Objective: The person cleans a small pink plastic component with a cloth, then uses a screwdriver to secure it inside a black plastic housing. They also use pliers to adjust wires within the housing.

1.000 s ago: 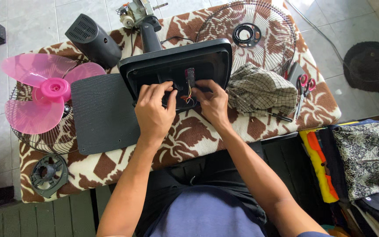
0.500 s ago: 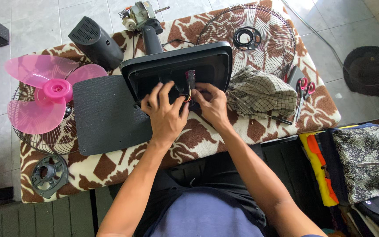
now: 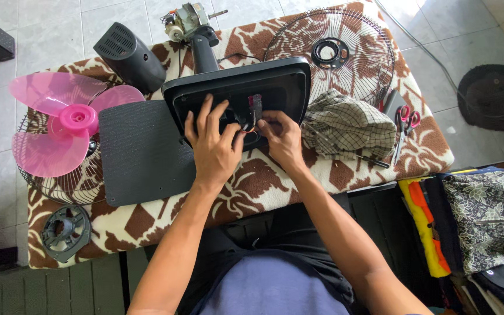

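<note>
1. Against the frame of half a second ago, we see little change: our left hand [image 3: 212, 149] stays spread over the upturned black fan base [image 3: 237, 96], and our right hand [image 3: 281, 137] stays at the wiring [image 3: 251, 119] in its open underside.
2. The left grip is apart, fingers fanned on the base rim; the right grip is pinched together on the wires beside a small switch block [image 3: 256, 105].
3. The base lies at the middle of the brown-and-cream covered surface [image 3: 252, 186], its neck running far to the bare motor [image 3: 189, 20].
4. We count one pink fan blade [image 3: 59, 131] at left, two wire guards [image 3: 336, 52] [image 3: 59, 178], one flat black plate [image 3: 141, 153], one black motor cover [image 3: 129, 55], one checked cloth [image 3: 345, 125] and one pair of scissors [image 3: 402, 125] at right.
</note>
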